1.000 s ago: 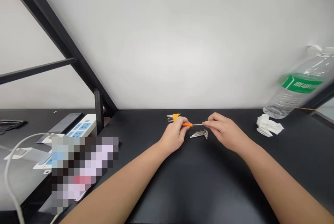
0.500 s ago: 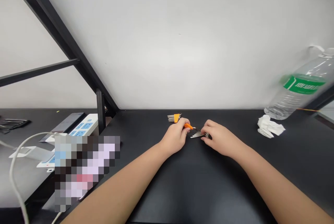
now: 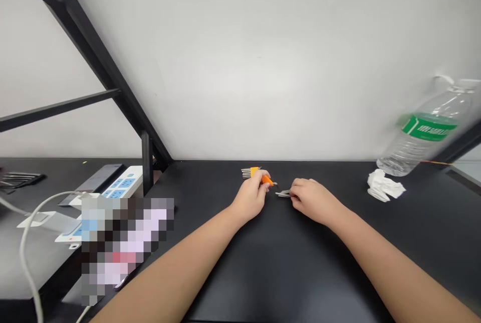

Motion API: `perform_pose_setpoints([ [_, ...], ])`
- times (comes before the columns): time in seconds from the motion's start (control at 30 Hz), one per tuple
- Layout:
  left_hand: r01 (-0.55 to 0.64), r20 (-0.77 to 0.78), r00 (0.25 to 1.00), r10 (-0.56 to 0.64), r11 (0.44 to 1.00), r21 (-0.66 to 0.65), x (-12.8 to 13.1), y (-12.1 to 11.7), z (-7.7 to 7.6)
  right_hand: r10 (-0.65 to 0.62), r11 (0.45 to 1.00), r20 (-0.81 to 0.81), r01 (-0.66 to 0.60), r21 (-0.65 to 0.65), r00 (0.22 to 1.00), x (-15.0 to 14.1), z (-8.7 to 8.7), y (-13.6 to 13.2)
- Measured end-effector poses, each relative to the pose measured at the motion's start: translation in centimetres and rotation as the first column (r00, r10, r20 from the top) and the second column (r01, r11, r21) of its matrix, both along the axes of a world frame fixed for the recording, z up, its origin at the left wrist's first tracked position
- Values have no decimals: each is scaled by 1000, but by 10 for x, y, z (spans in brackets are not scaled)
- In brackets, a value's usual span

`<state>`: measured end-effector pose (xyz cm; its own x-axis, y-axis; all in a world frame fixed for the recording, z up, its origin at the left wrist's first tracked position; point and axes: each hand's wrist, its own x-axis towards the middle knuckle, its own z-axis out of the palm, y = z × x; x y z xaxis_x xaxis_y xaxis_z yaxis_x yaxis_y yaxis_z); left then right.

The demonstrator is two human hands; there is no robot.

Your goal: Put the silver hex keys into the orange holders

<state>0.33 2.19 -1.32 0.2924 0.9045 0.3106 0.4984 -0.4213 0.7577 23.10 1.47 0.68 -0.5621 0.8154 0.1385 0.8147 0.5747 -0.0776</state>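
My left hand [image 3: 251, 197] is closed around an orange plastic holder [image 3: 267, 180] with a short dark metal tip poking from its right end. Just behind that hand lies a set of hex keys [image 3: 246, 173] in a second orange holder, partly hidden by my fingers. My right hand [image 3: 311, 198] has its fingers pinched on a few loose silvery hex keys [image 3: 283, 193]. Their long ends point left toward my left hand, and the rest is covered by my fingers. A small gap separates the two hands, both low over the black tabletop [image 3: 278, 253].
To the right, a crumpled white tissue [image 3: 384, 185] lies beside a clear plastic bottle [image 3: 417, 135] leaning near the wall. On the left are a black metal frame [image 3: 147, 160], a white power strip [image 3: 130, 182] with cables, and a blurred-out item [image 3: 139, 237].
My right fingers have closed in on the loose hex keys, which were fanned out before and now lie closer together. The orange holder in my left hand has tilted and shifted slightly left.
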Motion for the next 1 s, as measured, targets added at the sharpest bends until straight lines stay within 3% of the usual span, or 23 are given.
perform_pose_setpoints([
  [0.17,-11,2,1000,11,1000,-22,-3,0,0,-53,998,-208,44,-49,977,14,8,3],
  [0.37,46,22,999,-45,998,-43,-3,-4,4,40,997,-457,-67,-43,888,10,13,-1],
  [0.57,52,-24,998,-53,998,-28,-1,-7,9,89,993,-524,-114,-15,847,13,13,0],
  [1.0,135,-120,984,-134,991,1,-2,-8,13,84,994,-538,-109,-15,839,15,15,-3],
])
